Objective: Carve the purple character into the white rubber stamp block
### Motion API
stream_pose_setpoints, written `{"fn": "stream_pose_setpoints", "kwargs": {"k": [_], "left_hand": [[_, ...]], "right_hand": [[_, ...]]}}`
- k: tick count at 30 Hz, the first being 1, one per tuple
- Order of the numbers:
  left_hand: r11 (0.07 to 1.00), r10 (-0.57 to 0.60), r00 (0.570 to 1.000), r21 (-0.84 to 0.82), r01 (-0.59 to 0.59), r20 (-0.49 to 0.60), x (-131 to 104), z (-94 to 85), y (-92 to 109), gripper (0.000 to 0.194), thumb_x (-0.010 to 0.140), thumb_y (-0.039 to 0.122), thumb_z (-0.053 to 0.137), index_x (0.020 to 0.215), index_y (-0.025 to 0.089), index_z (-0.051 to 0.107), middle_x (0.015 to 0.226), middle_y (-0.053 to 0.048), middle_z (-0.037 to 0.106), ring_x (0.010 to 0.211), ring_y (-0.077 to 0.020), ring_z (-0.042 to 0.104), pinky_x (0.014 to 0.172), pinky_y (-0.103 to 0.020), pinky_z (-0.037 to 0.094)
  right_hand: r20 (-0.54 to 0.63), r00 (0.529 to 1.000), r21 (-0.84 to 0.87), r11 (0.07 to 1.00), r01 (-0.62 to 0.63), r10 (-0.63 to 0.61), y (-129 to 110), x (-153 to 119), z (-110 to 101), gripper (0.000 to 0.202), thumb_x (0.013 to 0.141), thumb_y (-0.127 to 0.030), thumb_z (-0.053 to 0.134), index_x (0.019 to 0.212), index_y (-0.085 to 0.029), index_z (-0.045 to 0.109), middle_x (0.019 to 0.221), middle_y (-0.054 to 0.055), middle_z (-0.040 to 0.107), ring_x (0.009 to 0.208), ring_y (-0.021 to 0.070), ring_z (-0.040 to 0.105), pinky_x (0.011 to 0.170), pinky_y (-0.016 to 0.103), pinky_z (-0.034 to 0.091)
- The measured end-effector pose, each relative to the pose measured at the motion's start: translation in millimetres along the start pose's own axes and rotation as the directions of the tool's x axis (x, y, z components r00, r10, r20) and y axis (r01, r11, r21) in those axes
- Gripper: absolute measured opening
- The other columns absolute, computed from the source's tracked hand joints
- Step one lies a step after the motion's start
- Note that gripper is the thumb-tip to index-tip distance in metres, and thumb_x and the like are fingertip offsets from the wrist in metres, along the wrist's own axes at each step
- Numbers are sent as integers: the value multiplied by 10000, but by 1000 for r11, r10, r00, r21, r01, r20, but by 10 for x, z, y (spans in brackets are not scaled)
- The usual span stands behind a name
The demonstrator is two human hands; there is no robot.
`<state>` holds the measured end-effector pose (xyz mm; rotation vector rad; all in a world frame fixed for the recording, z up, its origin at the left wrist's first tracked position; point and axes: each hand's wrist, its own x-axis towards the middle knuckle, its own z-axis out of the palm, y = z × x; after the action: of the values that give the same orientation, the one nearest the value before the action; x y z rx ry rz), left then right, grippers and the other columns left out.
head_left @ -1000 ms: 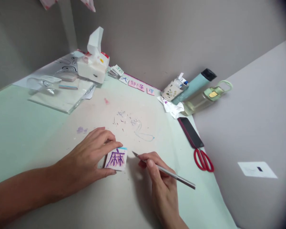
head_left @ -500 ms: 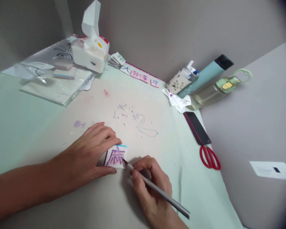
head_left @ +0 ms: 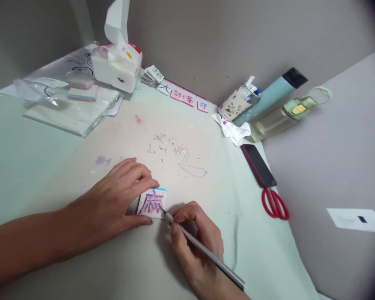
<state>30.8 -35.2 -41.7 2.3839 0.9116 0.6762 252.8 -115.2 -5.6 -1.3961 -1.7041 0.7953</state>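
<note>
A small square rubber stamp block (head_left: 153, 204), its white face marked with a purple character and a blue line at its top edge, lies flat on the table. My left hand (head_left: 126, 193) grips the block between thumb below and fingers above, on its left side. In my right hand (head_left: 198, 235) is a slim silver craft knife (head_left: 206, 251), held like a pen. Its blade tip touches the right part of the purple character. Above the block lie scattered carving shavings (head_left: 162, 146) and a thin blue curled strand (head_left: 190, 168).
At the back stand a tissue pack (head_left: 115, 66), several character tiles (head_left: 176, 95), a pen cup (head_left: 237, 102) and two bottles (head_left: 273, 96), (head_left: 281, 118). A phone (head_left: 258, 166) and red-handled scissors (head_left: 275, 203) lie right; wrapped sheets (head_left: 75, 110) lie left.
The knife tip has shifted very slightly on the block, and its rear end has dropped a little. My left hand keeps its hold. The whole view has moved slightly.
</note>
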Motion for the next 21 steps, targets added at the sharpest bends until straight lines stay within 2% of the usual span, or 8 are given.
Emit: {"fn": "stream_pose_setpoints", "kwargs": {"k": [6,11,15,21], "left_hand": [[1000,-15,1000,1,15,14,8,-12,14,392,897,339,799,1235,257,619,1222,-53,602,1221,-318,512,1191,-524,305],[1000,-17,1000,2,17,19,15,-23,20,404,896,343,801,1242,256,613,1212,-53,598,1217,-319,500,1176,-537,310],[1000,-18,1000,5,18,25,20,-27,23,414,890,335,807,1247,253,616,1218,-45,597,1224,-322,496,1147,-517,333],[1000,-13,1000,-10,13,13,20,-33,27,386,914,349,783,1253,256,625,1207,-46,606,1207,-320,507,1142,-523,347]], "right_hand": [[24,999,-82,996,32,-30,-3,-8,11,72,970,-175,549,946,-239,571,799,-12,630,677,139,601,637,265,476],[98,995,-59,998,-19,25,4,-38,-12,87,1010,-192,516,944,-243,538,854,-14,615,744,142,605,682,275,470],[115,993,-67,998,22,-15,2,-43,-28,117,1025,-159,478,956,-250,499,895,-16,590,775,144,573,705,287,444],[210,978,-66,998,12,2,-40,-21,-84,132,1045,-156,456,950,-248,452,905,-18,534,790,148,526,712,304,407]]}}
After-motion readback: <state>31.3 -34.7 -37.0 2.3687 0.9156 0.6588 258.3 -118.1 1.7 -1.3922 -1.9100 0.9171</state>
